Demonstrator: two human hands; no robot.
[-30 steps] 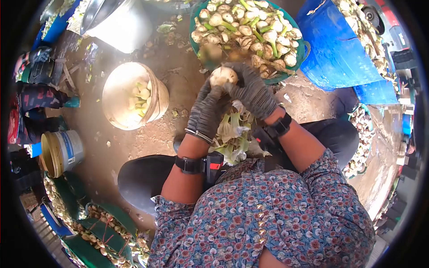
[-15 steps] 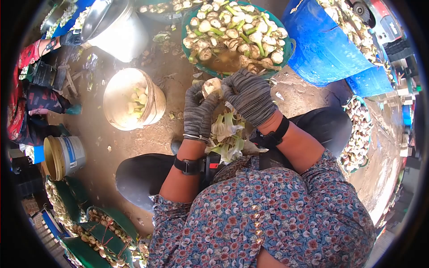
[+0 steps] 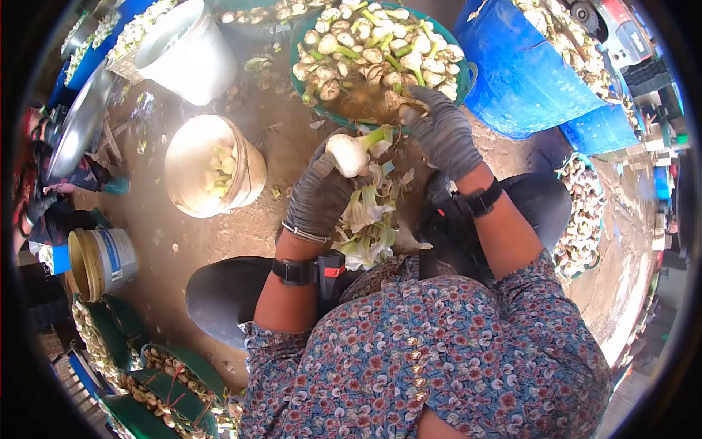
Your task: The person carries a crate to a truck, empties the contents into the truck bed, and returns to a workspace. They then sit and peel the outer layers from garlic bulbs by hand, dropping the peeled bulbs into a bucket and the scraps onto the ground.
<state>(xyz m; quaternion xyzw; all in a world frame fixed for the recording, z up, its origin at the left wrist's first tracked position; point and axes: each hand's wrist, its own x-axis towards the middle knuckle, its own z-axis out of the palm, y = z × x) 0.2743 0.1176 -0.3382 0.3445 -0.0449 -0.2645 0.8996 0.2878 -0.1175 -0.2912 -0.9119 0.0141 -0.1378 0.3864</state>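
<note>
A white garlic bulb (image 3: 348, 154) with a short green stem pointing right rests in my gloved left hand (image 3: 319, 192), whose fingers are closed around it from below. My right hand (image 3: 444, 135), also gloved, is at the front rim of a green basin (image 3: 472, 77) heaped with garlic bulbs. Its thumb and fingers are apart, on either side of a brownish garlic bulb (image 3: 395, 100) and its stem; I see no grip on it. Under my hands, between my legs, lies a pile of peeled garlic leaves (image 3: 369, 212).
A white bucket (image 3: 252, 172) with several peeled pieces lies tilted at left. Large blue tubs (image 3: 523, 80) of garlic stand at right. Behind are a white pail (image 3: 208, 69) and, at far left, another person's hand (image 3: 36, 208) near a metal basin (image 3: 77, 139). Green containers (image 3: 157, 399) sit lower left.
My hands have moved apart: the right went up to the basin's rim, while the left keeps the bulb, now showing a clean white side. At left, the metal basin moved down from the white pail.
</note>
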